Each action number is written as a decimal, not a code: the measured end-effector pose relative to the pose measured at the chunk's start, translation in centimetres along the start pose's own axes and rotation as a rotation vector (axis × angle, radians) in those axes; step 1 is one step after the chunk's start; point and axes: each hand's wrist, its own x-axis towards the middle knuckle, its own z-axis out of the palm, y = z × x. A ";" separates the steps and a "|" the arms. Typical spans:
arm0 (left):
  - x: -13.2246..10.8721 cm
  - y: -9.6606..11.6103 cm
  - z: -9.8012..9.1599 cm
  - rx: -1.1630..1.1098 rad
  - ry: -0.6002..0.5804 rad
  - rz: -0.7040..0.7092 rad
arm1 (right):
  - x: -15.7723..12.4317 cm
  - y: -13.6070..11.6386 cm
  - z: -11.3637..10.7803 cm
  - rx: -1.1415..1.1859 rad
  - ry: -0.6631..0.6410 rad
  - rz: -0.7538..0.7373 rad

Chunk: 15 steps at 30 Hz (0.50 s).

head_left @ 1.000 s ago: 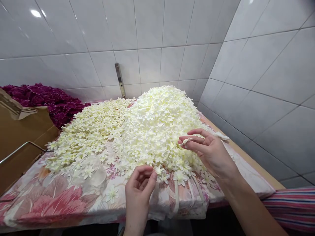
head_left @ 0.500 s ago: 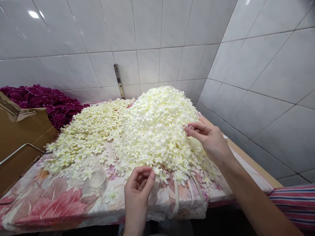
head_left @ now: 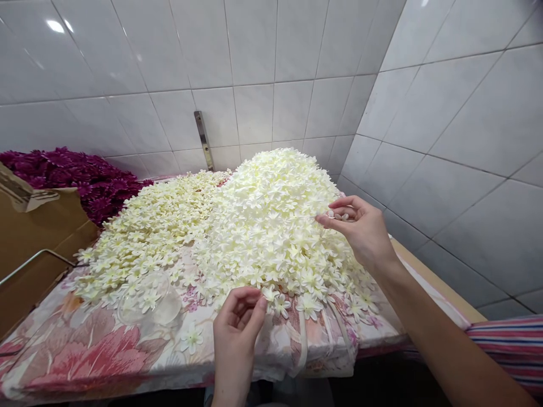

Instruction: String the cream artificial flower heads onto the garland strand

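Observation:
My right hand (head_left: pixel 358 223) is raised beside the right flank of a tall heap of white artificial flowers (head_left: pixel 275 215). Several small whitish beads (head_left: pixel 341 216) lie in its curled fingers, one of them near the thumb and index tips. Low at the front of the heap, my left hand (head_left: pixel 241 314) is closed, thumb and index pressed together. A white flower (head_left: pixel 270 293) is right at those fingertips; whether they grip it is hidden. Other loose flowers, such as one white blossom (head_left: pixel 309 306), lie close by on the floral cloth (head_left: pixel 139 362).
A second, flatter spread of smaller white flowers (head_left: pixel 148 226) lies to the left. Purple flowers (head_left: pixel 85 181) are piled behind a cardboard box (head_left: pixel 51 243). A clear plastic cup (head_left: pixel 165 308) lies on its side at front left. Tiled walls (head_left: pixel 254 113) close off the back and right.
My right hand has drawn slightly up and away from the heap, its fingers a little looser, so the beads show more clearly. The left hand stays in place.

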 end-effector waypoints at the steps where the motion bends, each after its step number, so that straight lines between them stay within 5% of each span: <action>1: 0.0 0.1 0.0 0.002 0.000 -0.002 | 0.2 0.0 0.0 -0.020 0.001 -0.016; 8: 0.0 0.4 0.3 -0.009 -0.010 -0.020 | 1.5 0.3 -0.7 -0.055 -0.103 -0.051; 15: 0.0 0.3 0.5 0.006 -0.032 0.004 | 1.6 -0.3 -1.3 -0.368 -0.121 -0.190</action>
